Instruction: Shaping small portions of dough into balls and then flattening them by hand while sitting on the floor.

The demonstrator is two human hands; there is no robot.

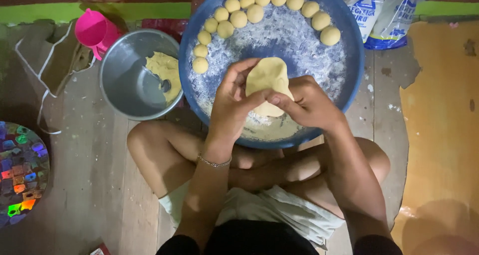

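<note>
**Dough disc, held over floured basin**

Item: dough disc point(268, 80), pale yellow, flattened to a rough oval, held upright-tilted above the blue basin point(349, 60). Left hand point(230, 105) grips its left edge, fingers curled over the top rim, thumb across the lower front. Right hand point(309, 103) pinches the lower right edge, thumb meeting the left thumb near the bottom. Both hands closed on the disc; neither free.

Handling, judged: soft, light, easily stretched or torn where thin; likely slightly tacky, flour lessening this. Best held at the edges with fingertips, supported from behind, not squeezed in the middle.

Surroundings: basin floor dusted with white flour point(299, 45); dough balls point(238, 18) ranged in an arc along its far and left rim, some touching. Left of the basin, just beside it, a metal bowl point(122, 80) with yellow filling point(164, 70) and a spoon. Beyond that, a pink jug point(95, 30). Flour bags point(384, 15) at the far right. Person sits cross-legged on a plank floor point(90, 175).
</note>
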